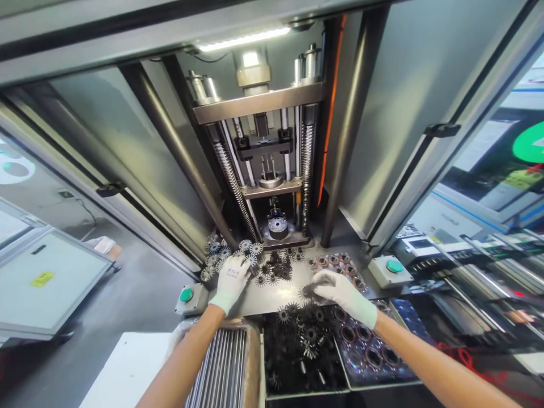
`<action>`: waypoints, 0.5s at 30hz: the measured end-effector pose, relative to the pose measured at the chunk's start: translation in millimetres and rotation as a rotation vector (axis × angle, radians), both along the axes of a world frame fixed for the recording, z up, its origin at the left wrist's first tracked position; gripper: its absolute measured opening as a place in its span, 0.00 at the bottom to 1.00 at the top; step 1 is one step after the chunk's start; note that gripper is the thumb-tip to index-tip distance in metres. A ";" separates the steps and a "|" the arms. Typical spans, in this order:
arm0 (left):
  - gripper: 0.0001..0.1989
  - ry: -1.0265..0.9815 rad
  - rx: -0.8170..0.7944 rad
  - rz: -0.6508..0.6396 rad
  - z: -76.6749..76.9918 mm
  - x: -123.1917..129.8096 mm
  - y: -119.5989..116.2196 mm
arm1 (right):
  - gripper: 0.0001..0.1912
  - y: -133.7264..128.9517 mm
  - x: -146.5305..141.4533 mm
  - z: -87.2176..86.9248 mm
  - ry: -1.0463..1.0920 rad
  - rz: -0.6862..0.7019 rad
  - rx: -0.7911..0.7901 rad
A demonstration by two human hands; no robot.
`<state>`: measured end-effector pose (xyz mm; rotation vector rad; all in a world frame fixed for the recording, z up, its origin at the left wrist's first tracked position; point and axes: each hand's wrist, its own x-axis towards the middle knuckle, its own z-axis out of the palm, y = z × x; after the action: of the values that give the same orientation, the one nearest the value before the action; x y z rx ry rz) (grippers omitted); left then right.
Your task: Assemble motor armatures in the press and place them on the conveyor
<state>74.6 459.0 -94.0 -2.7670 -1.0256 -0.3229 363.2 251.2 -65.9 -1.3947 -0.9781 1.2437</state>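
Head view: two gloved hands are working on a steel tabletop (283, 296) at the foot of a press machine (263, 141), with its glass doors (442, 130) standing open on both sides.

Left hand (232, 283): its grip is resting, fingers curling down, on the loose silver gears (242, 252) at the far left. Whether it is holding one, I cannot tell.

Right hand (344, 297): its grip is pinching closed on a dark gear (310, 292), which is hanging just above the tabletop, between the far dark gears (272, 269) and the near tray.

Trays: a black tray (301, 345) is carrying a heap of dark gears near the person, and a clear tray (369, 351) is holding rings in round pockets just to its right.

Placement: the parts are seemingly being kept within easy reach of both hands, sorted by colour, with the press fixture (277, 226) lying just beyond them.

Rest: green push-buttons (186, 294) are sitting on either side of the tabletop, and a box of metal rods (219, 368) is lying near the left forearm (182, 362).
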 end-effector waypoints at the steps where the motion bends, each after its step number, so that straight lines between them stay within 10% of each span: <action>1: 0.17 0.001 -0.001 -0.005 -1.0 2.3 2.1 | 0.17 -5.3 1.5 -0.1 -0.042 -0.014 0.005; 15: 0.11 -0.107 -0.078 -0.032 13.3 0.0 -20.3 | 0.21 50.9 7.7 9.0 -0.176 -0.094 0.077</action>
<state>74.6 438.7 -80.7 -2.8663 -1.0399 -0.4495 370.9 302.1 -56.9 -1.4910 -1.0564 1.0172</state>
